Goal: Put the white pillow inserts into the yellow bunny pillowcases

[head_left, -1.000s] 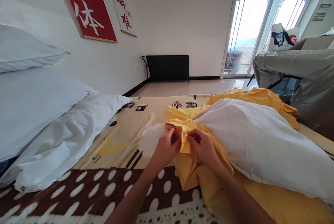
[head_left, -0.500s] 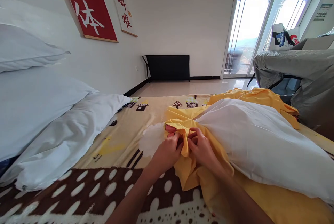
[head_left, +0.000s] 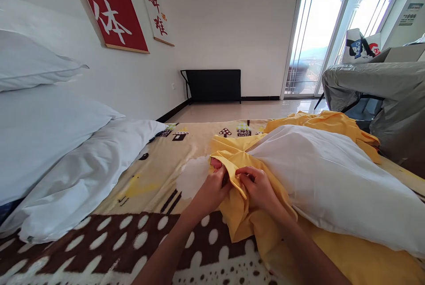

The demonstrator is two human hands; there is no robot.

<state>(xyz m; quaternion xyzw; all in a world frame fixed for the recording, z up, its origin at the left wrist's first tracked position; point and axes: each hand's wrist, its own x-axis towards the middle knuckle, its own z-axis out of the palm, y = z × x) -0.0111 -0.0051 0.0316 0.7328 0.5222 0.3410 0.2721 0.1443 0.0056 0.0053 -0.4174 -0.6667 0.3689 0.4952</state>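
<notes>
A yellow pillowcase (head_left: 239,227) lies bunched on the bed, with a bit of pink print showing at its far left fold. My left hand (head_left: 215,190) pinches its gathered edge from the left. Close by on the right, my right hand (head_left: 258,187) has its fingertips closed on the same yellow cloth. A white pillow (head_left: 338,179) rests on the yellow fabric to the right, its narrow end meeting the gathered cloth just beyond my hands. Whether any small fastener is between my fingers is hidden.
White pillows (head_left: 53,139) are piled at the left. Beneath everything spreads a patterned blanket (head_left: 159,156). More yellow cloth (head_left: 322,121) lies behind the white pillow. A grey-covered table (head_left: 375,77) stands at the right, and a black folded panel (head_left: 214,86) leans at the far wall.
My fingers have shifted slightly along the yellow cloth, and the fold between my hands now lies flatter and more slanted. The white pillow has stayed in place.
</notes>
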